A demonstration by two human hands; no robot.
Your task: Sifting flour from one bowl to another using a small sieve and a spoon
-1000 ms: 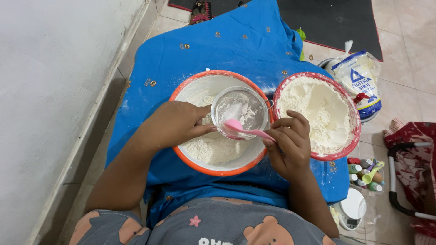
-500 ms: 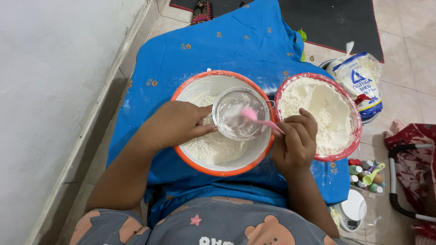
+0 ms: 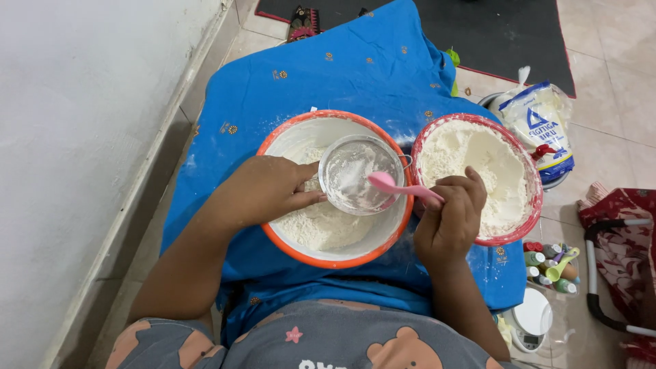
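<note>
My left hand (image 3: pixel 268 190) grips the handle side of a small metal sieve (image 3: pixel 358 173) dusted with flour, held over a white bowl with an orange rim (image 3: pixel 301 242) that has sifted flour in its bottom. My right hand (image 3: pixel 451 220) holds a pink spoon (image 3: pixel 396 186) whose bowl end rests at the sieve's right rim. To the right stands a second bowl with a red rim (image 3: pixel 529 219), filled with flour. Both bowls sit on a blue cloth (image 3: pixel 342 75).
A flour bag (image 3: pixel 543 123) lies at the right on the tiled floor. Small coloured bottles (image 3: pixel 550 265) and a white kitchen scale (image 3: pixel 531 320) sit near my right side. A red bag (image 3: pixel 618 225) is at the far right, a dark mat (image 3: pixel 506 27) beyond the cloth, a grey wall (image 3: pixel 82 137) to the left.
The pink spoon has shifted about inside the sieve, from its lower edge to its right rim. The sieve and my left hand stayed over the orange-rimmed bowl.
</note>
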